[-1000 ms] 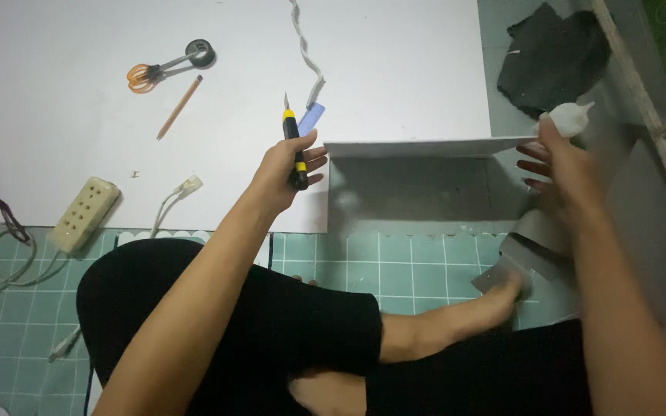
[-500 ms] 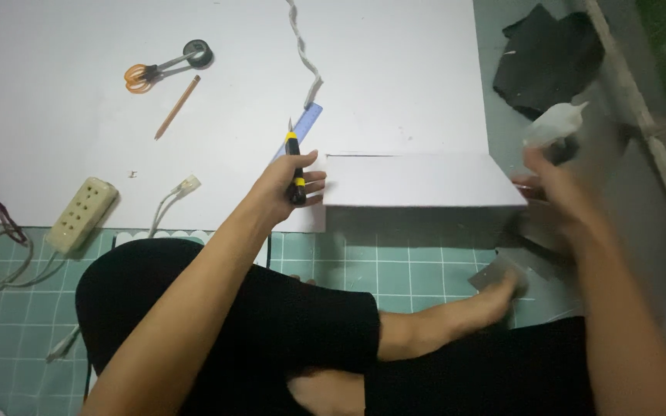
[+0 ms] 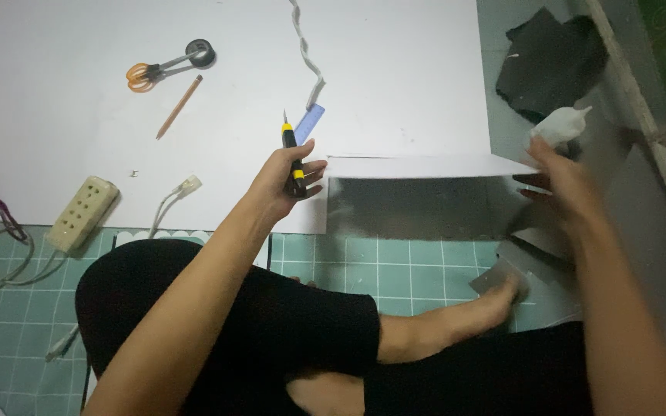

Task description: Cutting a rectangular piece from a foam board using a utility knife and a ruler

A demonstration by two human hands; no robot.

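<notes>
Two hands at work: my left hand (image 3: 287, 181) clenches a yellow-and-black utility knife (image 3: 292, 154); my right hand (image 3: 560, 181) lifts the cut white paperboard panel (image 3: 425, 166), centre-right. I advise lifting evenly, blade kept away.

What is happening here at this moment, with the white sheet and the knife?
A person sits on a green cutting mat with a large white sheet spread in front. The left hand grips a yellow-and-black utility knife at the sheet's edge. The right hand, blurred, holds the far end of a white strip that appears lifted off the sheet. Scissors, a pencil and a power strip lie to the left, untouched.
</notes>
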